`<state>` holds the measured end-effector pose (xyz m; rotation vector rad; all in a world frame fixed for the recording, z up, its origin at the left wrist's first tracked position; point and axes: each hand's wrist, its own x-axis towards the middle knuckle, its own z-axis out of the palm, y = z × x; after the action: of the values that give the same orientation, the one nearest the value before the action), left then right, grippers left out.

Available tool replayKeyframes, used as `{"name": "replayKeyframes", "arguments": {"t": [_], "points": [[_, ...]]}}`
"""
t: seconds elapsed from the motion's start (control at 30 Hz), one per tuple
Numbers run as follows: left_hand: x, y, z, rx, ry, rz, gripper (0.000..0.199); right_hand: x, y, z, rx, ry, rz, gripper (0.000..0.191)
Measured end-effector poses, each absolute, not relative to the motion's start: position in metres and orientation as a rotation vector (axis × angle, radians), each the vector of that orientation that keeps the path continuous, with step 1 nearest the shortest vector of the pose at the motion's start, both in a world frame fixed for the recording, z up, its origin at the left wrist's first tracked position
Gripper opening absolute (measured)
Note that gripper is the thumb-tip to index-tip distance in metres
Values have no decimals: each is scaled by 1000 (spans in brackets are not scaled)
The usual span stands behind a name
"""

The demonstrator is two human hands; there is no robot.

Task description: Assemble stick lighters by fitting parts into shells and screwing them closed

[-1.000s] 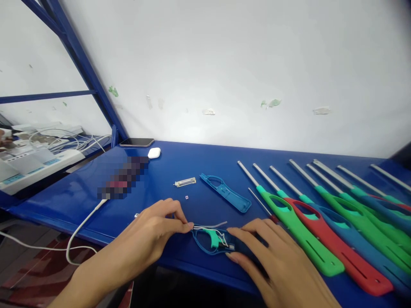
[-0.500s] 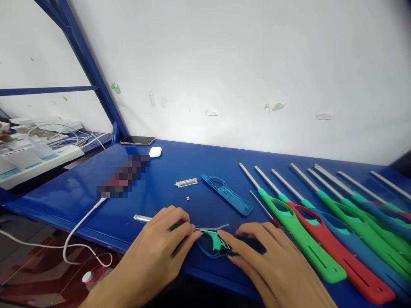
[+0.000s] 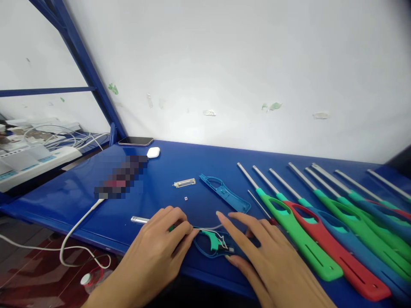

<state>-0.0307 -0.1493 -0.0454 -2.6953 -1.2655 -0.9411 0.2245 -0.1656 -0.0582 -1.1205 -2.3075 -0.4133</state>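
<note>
My left hand (image 3: 163, 244) is closed around the neck of an opened lighter (image 3: 210, 253), whose metal tube (image 3: 139, 220) sticks out to the left. Inside its blue half shell sit a teal trigger (image 3: 212, 241), a dark igniter part and thin white wires. Over the handle end, my right hand (image 3: 268, 252) has its fingers apart, the thumb near the igniter and the index finger raised by the white wire. Beyond the hands lie the other blue shell half (image 3: 224, 192), a clear fuel tank (image 3: 185, 183) and a tiny white piece (image 3: 186, 198).
Several finished-looking long lighters (image 3: 298, 233) in green, red and blue lie in a row at right. A screwdriver (image 3: 261, 206) is beside them. At the back left are a phone (image 3: 136, 140), a white case (image 3: 153, 152) and a blurred-out object with a white cable (image 3: 77, 224).
My right fingers have opened and lifted off the lighter's igniter area, showing more of the wires and the dark part. My left hand keeps its grip. The view has shifted slightly.
</note>
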Motion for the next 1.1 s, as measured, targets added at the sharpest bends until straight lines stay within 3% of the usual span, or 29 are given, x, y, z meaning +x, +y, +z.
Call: {"name": "replayKeyframes", "arguments": {"t": [0.4,0.9,1.1], "points": [[-33,-150,-50,-2710,-1259,-956,21,223,-166,-56,-1028,-2302,-205,38],[-40,-152,-41,-2696,-1251,-950,15,224,-168,-62,-1054,-2233,-195,37],[-61,-114,-30,-2550,-1440,-908,22,225,-167,-61,-1081,-2251,-309,42]]}}
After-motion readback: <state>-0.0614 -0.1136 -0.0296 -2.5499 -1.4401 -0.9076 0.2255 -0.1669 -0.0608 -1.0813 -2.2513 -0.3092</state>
